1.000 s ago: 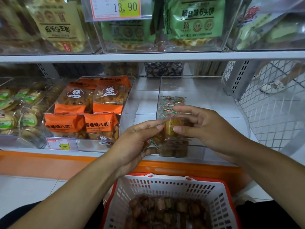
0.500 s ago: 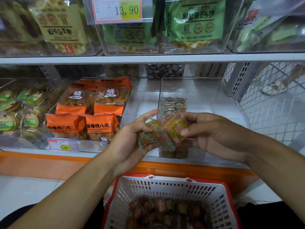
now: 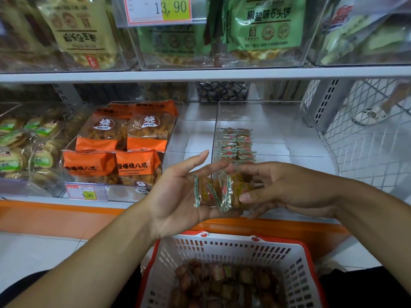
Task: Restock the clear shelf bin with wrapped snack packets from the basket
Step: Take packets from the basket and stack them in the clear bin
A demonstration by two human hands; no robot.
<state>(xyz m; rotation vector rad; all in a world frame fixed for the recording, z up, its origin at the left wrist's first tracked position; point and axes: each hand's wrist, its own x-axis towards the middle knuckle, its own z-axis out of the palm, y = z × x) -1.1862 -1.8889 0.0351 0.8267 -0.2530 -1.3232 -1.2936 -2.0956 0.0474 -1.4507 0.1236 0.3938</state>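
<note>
Left hand (image 3: 175, 196) lies flat and open cradling snack packets (image 3: 216, 192) that the right hand (image 3: 282, 192) pinches; square them upright before lowering into the clear bin (image 3: 278, 112)

**Legible markings on shelf stock**

Upper shelf price tag (image 3: 159, 10): "13.90". Lower shelf price tag (image 3: 82, 192): "9.90". Green packet (image 3: 265, 23): "椒盐味石头饼". Orange packets (image 3: 138, 165): "酱爆烧八爪", with "烧" in a badge on the rear ones. Beige packet (image 3: 77, 30) carries inverted characters, not reliably readable.
</note>
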